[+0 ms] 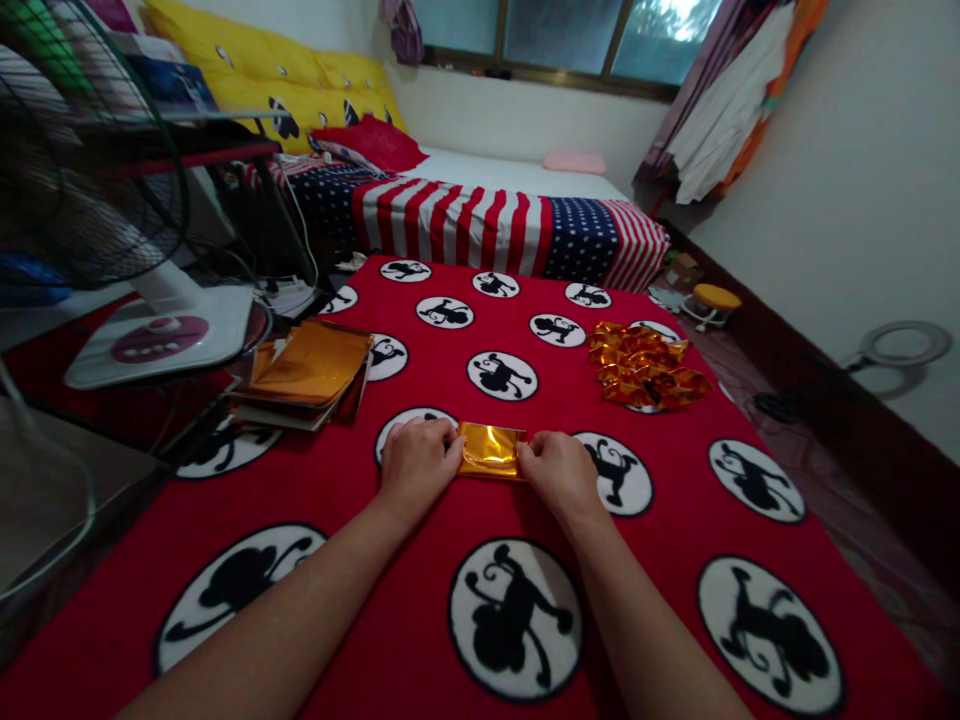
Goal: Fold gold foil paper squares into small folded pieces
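Note:
A shiny gold foil paper (491, 452), folded into a flat rectangle, lies on the red cloth between my two hands. My left hand (420, 458) is closed on its left end, thumb along the edge. At the opposite end my right hand (559, 468) pinches the paper, fingers curled. Off to the left sits a stack of flat gold and orange paper sheets (311, 365), loosely piled. On the right is a heap of folded gold foil pieces (645, 368), several of them overlapping.
The red cloth (420, 610) with monkey circles covers the surface in front of me. At left stand a fan (161, 335) and a cluttered shelf. A bed with a striped, starred cover (480, 220) is behind. A yellow stool (716, 297) is on the floor at right.

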Motion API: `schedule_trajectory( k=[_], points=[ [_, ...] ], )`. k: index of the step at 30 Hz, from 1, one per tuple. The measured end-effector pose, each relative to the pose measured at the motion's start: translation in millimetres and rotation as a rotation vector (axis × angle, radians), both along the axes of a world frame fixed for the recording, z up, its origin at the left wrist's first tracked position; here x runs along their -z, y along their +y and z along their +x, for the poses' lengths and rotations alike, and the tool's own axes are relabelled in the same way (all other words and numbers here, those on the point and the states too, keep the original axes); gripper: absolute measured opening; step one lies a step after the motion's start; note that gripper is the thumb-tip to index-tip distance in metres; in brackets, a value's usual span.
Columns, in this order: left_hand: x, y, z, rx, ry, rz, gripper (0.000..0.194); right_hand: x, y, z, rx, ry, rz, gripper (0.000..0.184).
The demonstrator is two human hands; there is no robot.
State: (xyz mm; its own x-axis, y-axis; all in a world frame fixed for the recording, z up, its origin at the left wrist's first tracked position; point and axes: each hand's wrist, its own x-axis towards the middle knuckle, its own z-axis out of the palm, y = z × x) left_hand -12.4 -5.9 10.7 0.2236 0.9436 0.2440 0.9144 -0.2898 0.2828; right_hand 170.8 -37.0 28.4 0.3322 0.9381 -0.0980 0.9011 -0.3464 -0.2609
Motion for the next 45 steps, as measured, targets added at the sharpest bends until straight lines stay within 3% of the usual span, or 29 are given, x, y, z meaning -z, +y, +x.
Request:
schedule_trajectory(
  k=[3,17,23,26,31,35,41,45],
  points=[
    [-0.9,-0.1,-0.1,-0.042,-0.017,-0.023,0.016,2.1,2.3,1.8,0.032,0.023,0.027,0.022],
    [-0.6,1.8,-0.2,-0.081,-0.022,-0.039,0.037,5.5,10.3,9.3,0.116,0.314,0.057,0.013],
    [2.3,2.3,-1.9,-0.073,-0.066,-0.025,0.039,8.3,1.9,3.0,0.111,0.405,0.256,0.013],
    [3.1,3.0,-2.9,-0.059,-0.120,-0.028,0.039,15.5,0.3,1.1,0.083,0.565,0.401,0.016],
    [8.7,9.3,-5.7,-0.006,-0.389,-0.066,0.041,29.2,4.0,2.5,0.062,0.975,0.562,0.025],
    [11.2,20.3,-7.2,0.024,-0.719,-0.091,0.051,30.7,5.6,3.5,0.082,1.149,0.628,0.032],
    [-3.0,26.9,4.1,0.172,-1.212,-0.649,0.043,27.2,5.0,1.7,0.080,1.239,0.672,0.032],
    [-5.0,23.2,14.3,0.110,-1.355,-0.653,0.040,27.9,6.6,2.3,0.084,1.250,0.629,0.031]
  ],
)
